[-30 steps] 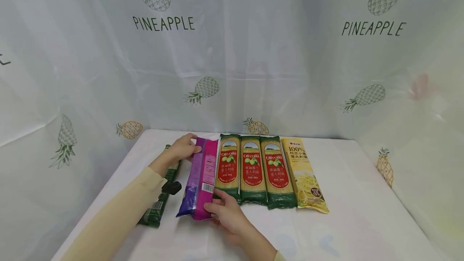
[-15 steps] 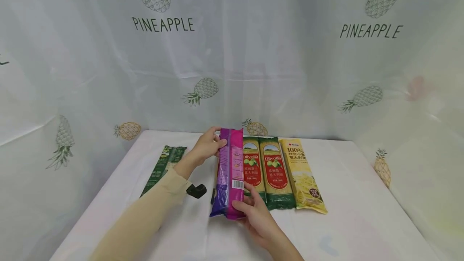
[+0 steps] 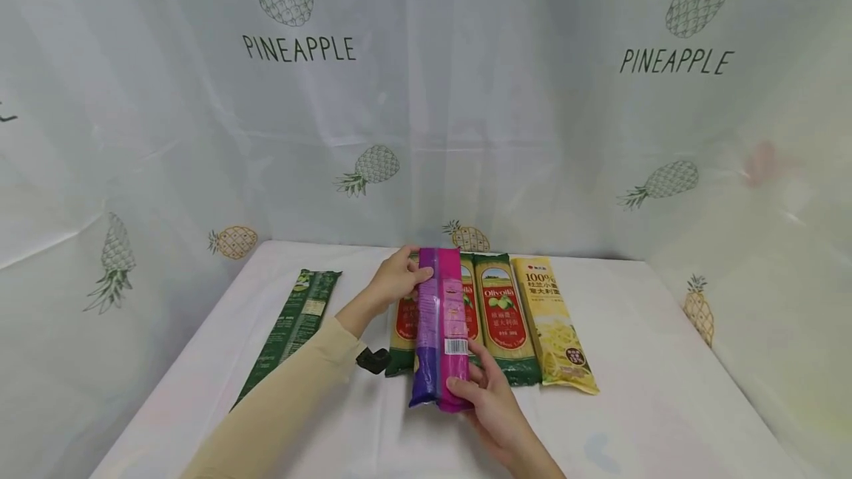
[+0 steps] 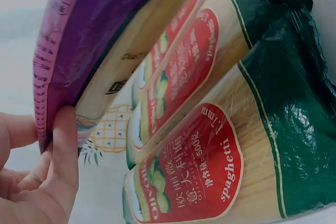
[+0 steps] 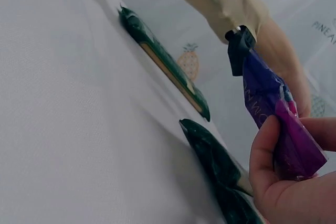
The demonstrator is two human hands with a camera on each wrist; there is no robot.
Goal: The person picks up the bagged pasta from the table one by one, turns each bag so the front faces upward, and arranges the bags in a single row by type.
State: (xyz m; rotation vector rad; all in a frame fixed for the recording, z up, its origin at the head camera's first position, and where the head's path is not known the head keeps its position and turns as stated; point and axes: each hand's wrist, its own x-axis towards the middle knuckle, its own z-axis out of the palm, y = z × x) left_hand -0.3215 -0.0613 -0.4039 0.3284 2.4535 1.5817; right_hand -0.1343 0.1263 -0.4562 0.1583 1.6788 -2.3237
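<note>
Both hands hold a purple-and-pink pasta packet (image 3: 442, 316), its back with a barcode facing up. My left hand (image 3: 393, 279) pinches its far end, thumb on top. The right hand (image 3: 491, 401) grips the near end, thumb over the pink side. In the left wrist view, the packet (image 4: 100, 35) hangs tilted above the row of green-ended spaghetti packets. The left one (image 3: 402, 342) and the middle one (image 3: 471, 301) are partly covered by it in the head view. Beside them, the right spaghetti packet (image 3: 507, 316) shows its whole red label.
A yellow pasta packet (image 3: 555, 324) lies at the right end of the row. Farther left, a dark green packet (image 3: 293, 324) lies back up, partly behind the left sleeve (image 3: 286, 398). A pineapple-print curtain (image 3: 532, 131) hangs behind the white table (image 3: 665, 390).
Both hands have carried the purple-and-pink packet rightward, from beside the row to over the left and middle spaghetti packets. The dark green packet at left has come more into view.
</note>
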